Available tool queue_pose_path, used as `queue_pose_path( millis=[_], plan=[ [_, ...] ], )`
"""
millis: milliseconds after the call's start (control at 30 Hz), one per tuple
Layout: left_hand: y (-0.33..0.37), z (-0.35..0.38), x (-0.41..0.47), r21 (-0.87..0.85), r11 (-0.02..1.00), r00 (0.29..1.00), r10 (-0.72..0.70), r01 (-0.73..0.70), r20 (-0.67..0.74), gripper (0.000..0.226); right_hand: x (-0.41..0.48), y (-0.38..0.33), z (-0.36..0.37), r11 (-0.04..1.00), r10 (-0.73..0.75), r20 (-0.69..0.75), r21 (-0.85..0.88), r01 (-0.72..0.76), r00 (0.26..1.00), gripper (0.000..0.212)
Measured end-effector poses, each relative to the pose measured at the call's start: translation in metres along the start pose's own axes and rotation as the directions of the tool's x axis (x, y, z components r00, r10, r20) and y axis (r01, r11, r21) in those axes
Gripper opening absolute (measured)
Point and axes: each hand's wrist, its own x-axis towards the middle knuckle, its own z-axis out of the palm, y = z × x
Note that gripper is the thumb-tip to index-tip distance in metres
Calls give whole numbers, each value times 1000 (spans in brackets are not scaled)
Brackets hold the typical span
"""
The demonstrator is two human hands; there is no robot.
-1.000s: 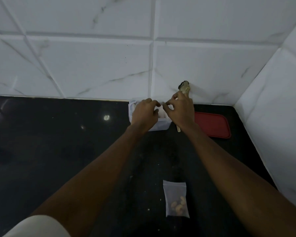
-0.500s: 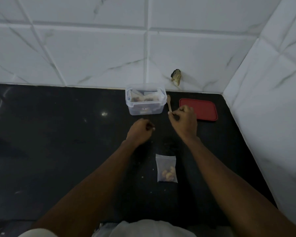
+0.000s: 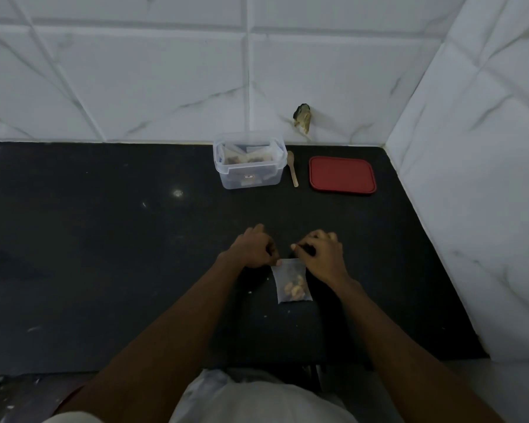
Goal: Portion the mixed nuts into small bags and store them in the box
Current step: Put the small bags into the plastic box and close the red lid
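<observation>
Where the black counter meets the white tiled wall, the clear box stands open close to the back edge. Inside it are several stored bags standing on end, with dark and pale contents showing through the plastic. The counter runs wide and bare to the left of the box. To the right there is less room, because a side wall closes the corner not far beyond the box. The red lid lies flat to the right of the box, apart from it and near that side wall. The front edge of the counter is well in front of the box, at the person's body. Both hands are in front of the box and well apart from it, on open counter. The left hand pinches the upper left corner of the bag with curled fingers. The right hand has its fingers curled and its thumb drawn toward them, and it covers the bag's upper right corner; I cannot tell whether it grips the bag. The bag lies flat between the hands, straight in front of the box, with its mouth toward the box. A wooden spoon lies just beside the box on the right, between box and lid, touching neither. Pale nuts sit in the lower half of the bag, and a few crumbs dot the counter near it.
</observation>
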Motion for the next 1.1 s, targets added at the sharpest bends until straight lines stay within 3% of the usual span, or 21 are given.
queue_pose_path(
  millis=[67,167,233,300,367,500,600,700,867,1100],
  plan=[
    [2,-1,-1,-52,999,1000,-5,6,11,15,-7,0,-3,1000,11,93,-10,-10,996,24],
    [7,-3,-4,-445,893,998,-60,61,17,9,-7,-2,-8,999,31,185,-44,-24,982,29],
    [11,-3,-6,-649,759,994,-105,58,-34,5,-2,-10,-12,982,84,192,153,-114,978,24],
    [15,-4,-9,-808,589,981,-163,12,-104,10,4,-23,-16,838,169,214,483,-255,962,17],
    [21,-6,-14,-895,443,976,-171,-48,-136,28,12,-32,-20,727,251,198,607,-319,948,18],
    [27,-13,-16,-881,467,983,-115,-75,-145,44,23,-47,-28,534,362,202,755,-380,910,27],
    [28,-17,-14,-915,383,958,-188,-130,-215,40,25,-56,-32,489,356,146,813,-317,923,30],
    [28,-19,-14,-894,393,917,-232,-216,-324,37,26,-58,-31,518,265,139,814,-262,954,35],
    [15,-28,-10,-845,466,919,-144,-265,-367,26,38,-63,-32,611,171,145,761,-220,975,22],
    [-8,-57,-3,-757,588,916,-68,-284,-396,53,65,-70,-41,711,-9,160,695,-106,987,42]
  ],
)
